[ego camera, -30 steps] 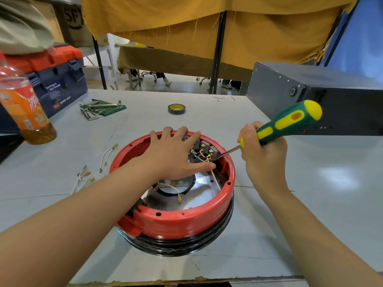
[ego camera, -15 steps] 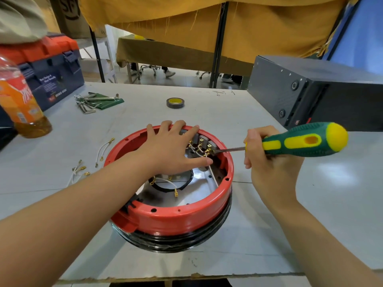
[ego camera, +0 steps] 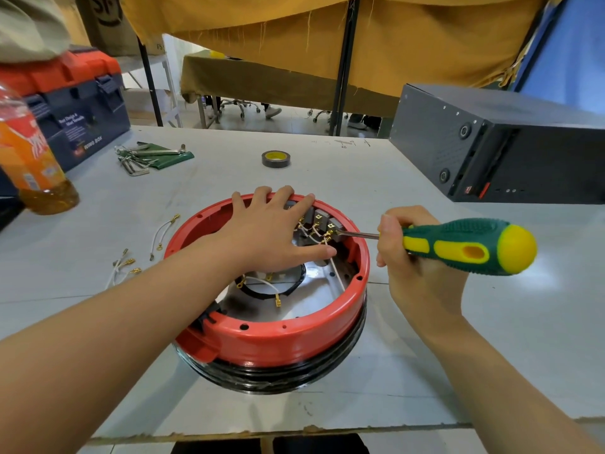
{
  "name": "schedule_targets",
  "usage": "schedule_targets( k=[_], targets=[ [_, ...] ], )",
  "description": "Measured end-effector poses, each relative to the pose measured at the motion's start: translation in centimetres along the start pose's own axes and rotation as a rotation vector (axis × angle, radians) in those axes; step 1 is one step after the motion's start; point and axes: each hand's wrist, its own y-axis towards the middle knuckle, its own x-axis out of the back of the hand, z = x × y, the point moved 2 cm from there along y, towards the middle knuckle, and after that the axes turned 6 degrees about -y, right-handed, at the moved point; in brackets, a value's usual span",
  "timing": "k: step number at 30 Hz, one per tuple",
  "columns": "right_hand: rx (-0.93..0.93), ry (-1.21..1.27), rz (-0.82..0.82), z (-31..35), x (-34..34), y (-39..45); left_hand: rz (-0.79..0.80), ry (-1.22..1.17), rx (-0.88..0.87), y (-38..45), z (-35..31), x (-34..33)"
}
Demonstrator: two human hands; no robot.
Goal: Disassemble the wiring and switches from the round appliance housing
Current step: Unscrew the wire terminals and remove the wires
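The round appliance housing (ego camera: 281, 342), red above a black base ring, sits open side up in the middle of the table. My left hand (ego camera: 271, 234) lies flat across its far rim, fingers spread, thumb inside near the switches (ego camera: 322, 221). White wires with brass terminals (ego camera: 316, 237) run from those switches. My right hand (ego camera: 412, 257) grips a green and yellow screwdriver (ego camera: 465, 245), its shaft nearly level and its tip at the switch terminals by the right inner wall. A loose white wire (ego camera: 262, 283) lies on the metal floor inside.
Removed wires (ego camera: 163, 232) and more wires (ego camera: 122, 267) lie left of the housing. Farther back are hex keys on a green pouch (ego camera: 150, 157), a tape roll (ego camera: 276, 158), an orange drink bottle (ego camera: 32, 165), a toolbox (ego camera: 75, 106) and a black metal case (ego camera: 504, 142) at right.
The screwdriver handle has dropped from a raised tilt to nearly level, and its tip has stayed at the switch terminals. My left hand has stayed on the housing.
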Motion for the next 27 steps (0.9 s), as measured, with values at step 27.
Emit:
schedule_targets(
  k=[27],
  targets=[
    [-0.055, 0.037, 0.011, -0.3, 0.0, 0.2, 0.015, 0.009, -0.007, 0.1, 0.0, -0.1]
  ],
)
